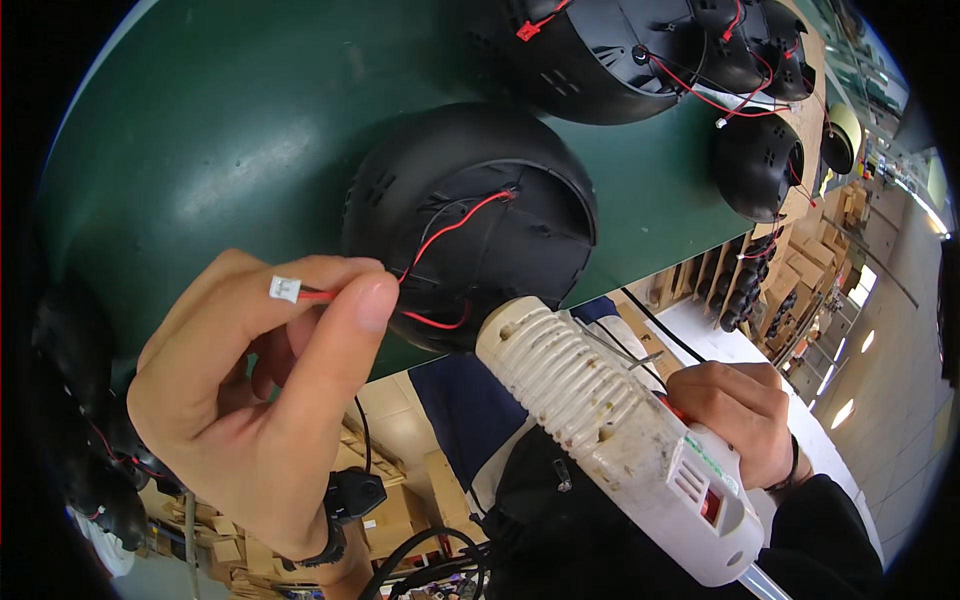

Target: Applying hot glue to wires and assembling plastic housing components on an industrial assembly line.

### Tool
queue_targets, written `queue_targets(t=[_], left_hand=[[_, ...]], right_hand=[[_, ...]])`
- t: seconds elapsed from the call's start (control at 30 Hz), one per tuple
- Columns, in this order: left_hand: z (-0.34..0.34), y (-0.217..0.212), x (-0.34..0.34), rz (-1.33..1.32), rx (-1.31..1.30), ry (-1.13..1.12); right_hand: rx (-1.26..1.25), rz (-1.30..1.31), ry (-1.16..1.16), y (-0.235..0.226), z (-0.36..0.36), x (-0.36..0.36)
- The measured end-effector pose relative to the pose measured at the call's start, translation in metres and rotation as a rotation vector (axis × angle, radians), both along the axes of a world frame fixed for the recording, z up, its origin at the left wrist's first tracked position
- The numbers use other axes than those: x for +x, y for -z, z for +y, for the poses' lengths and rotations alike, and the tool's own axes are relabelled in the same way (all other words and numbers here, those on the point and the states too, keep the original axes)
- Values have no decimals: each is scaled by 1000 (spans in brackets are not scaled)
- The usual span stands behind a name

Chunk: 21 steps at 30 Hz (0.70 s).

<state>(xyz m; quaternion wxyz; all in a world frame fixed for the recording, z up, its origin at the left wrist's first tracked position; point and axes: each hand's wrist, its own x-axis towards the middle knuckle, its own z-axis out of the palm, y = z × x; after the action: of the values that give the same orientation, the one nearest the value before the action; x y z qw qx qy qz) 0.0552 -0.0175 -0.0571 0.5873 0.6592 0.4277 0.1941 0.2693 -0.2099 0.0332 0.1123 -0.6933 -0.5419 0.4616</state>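
Between the thumb and forefinger of my left hand (270, 390), red and black wires are pinched close to their small white plug (285, 289). These wires lead to a round black plastic housing (400, 190), which lies on the green table with its hollow side facing me. A white hot glue gun (590, 400) with a ribbed, stained front is gripped in my right hand (735, 420), fingers wrapped round its handle. Its front end points at the housing's near rim; the nozzle tip cannot be made out. A clear glue stick (765, 584) sticks out of its back.
More black housings (600, 90) with red and black wires stand along the far right of the green table (230, 150). Others (110, 430) are piled at the left edge. Cardboard boxes (810, 255) and shelving lie beyond the table on the right.
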Motion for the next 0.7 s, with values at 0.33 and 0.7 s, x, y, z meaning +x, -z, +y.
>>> queue_targets(t=[0.33,0.7], left_hand=[[-13,28,-26,-140,-7,-201],[-44,31,0,178,175,227]], right_hand=[[219,42,79,7,-9,8],[230,165,213,0,-29,16]])
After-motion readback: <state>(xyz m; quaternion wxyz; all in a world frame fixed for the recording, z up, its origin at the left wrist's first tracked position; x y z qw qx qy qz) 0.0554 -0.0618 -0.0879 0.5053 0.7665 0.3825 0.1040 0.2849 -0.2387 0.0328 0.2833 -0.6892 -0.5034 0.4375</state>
